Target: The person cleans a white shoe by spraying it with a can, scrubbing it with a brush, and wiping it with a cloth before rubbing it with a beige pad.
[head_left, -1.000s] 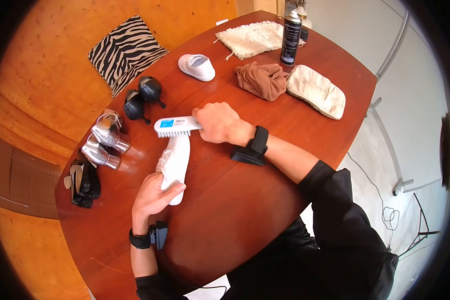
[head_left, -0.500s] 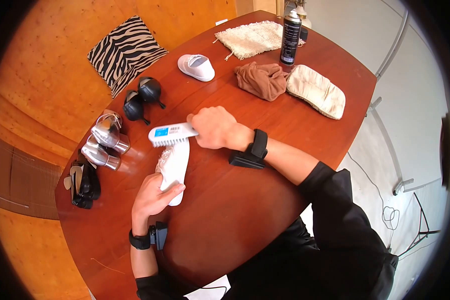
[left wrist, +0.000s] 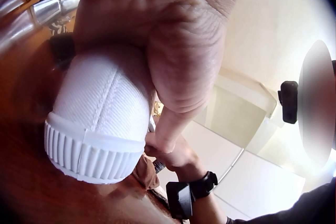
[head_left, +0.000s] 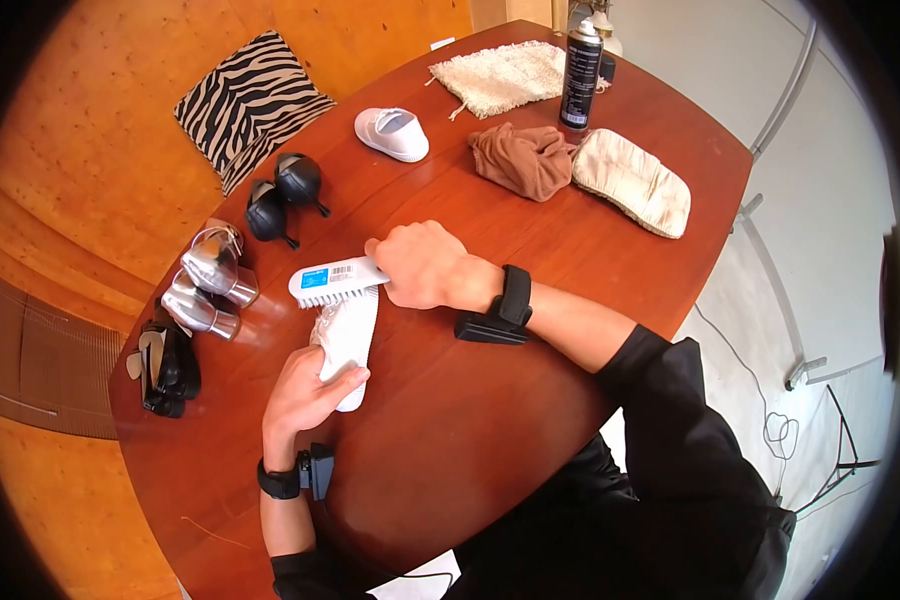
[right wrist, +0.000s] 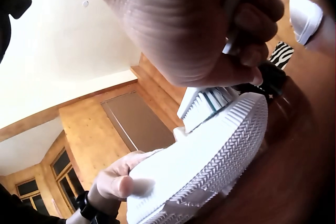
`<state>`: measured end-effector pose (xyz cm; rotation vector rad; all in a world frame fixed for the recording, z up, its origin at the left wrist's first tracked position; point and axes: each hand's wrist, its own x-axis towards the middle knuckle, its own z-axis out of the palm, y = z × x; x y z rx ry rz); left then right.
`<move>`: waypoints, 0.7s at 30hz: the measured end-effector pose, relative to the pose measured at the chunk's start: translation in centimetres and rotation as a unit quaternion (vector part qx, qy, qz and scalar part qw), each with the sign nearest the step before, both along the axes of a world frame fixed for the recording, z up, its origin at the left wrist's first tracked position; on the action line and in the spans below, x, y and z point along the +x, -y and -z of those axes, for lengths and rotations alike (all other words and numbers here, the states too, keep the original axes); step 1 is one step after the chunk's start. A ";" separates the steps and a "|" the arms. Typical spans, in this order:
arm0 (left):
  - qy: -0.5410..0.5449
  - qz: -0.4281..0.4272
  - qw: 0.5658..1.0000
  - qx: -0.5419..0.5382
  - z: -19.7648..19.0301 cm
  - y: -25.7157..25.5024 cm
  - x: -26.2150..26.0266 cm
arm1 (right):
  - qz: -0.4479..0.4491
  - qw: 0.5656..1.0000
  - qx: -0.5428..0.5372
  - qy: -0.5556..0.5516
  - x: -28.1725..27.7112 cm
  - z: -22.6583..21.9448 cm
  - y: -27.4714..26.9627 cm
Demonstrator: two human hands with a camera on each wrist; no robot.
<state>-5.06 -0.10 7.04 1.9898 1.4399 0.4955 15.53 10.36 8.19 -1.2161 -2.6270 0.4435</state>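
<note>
A white shoe [head_left: 349, 335] lies on its side on the red-brown table [head_left: 470, 400]. My left hand [head_left: 305, 395] grips its heel end, thumb across the sole; in the left wrist view the palm wraps the shoe [left wrist: 100, 124]. My right hand [head_left: 420, 265] grips the handle of a white brush [head_left: 335, 280] whose bristles rest on the shoe's toe end. The right wrist view shows the brush [right wrist: 207, 103] above the shoe's ribbed sole [right wrist: 210, 166], with the left hand [right wrist: 118, 182] behind.
A second white shoe [head_left: 392, 134] sits farther back. Black heels [head_left: 282, 195], silver heels [head_left: 205, 285] and black sandals [head_left: 165, 365] line the left edge. A spray can [head_left: 581, 76], brown cloth [head_left: 522, 158], cream mitt [head_left: 630, 180], white mat [head_left: 495, 77] and zebra cushion [head_left: 245, 100] lie beyond.
My right hand has drawn the brush down and left along the shoe, toward my left hand. The left hand and shoe stay put.
</note>
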 end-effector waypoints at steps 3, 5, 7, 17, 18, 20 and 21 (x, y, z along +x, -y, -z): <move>-0.002 0.003 1.000 -0.004 -0.4 0.1 0.2 | 0.018 1.000 0.007 -0.004 0.4 0.6 -0.7; -0.007 0.007 1.000 -0.005 -0.5 0.1 0.3 | 0.038 0.999 0.016 -0.009 0.9 1.0 -1.6; -0.010 0.004 1.000 -0.013 -0.5 0.0 0.3 | 0.068 0.998 -0.007 0.014 1.2 1.0 -2.2; -0.001 0.003 1.000 -0.005 -0.6 0.1 0.4 | -0.036 0.999 0.001 -0.009 0.0 0.6 -0.4; -0.013 0.003 1.000 -0.009 -0.6 0.1 0.3 | -0.002 1.000 0.004 -0.006 0.2 0.9 -0.9; -0.024 0.004 1.000 -0.012 -0.6 0.0 0.3 | 0.046 0.999 0.007 0.001 0.8 1.6 -2.0; -0.018 0.003 1.000 -0.009 -0.5 0.1 0.3 | 0.046 0.999 0.006 0.001 0.8 1.4 -2.0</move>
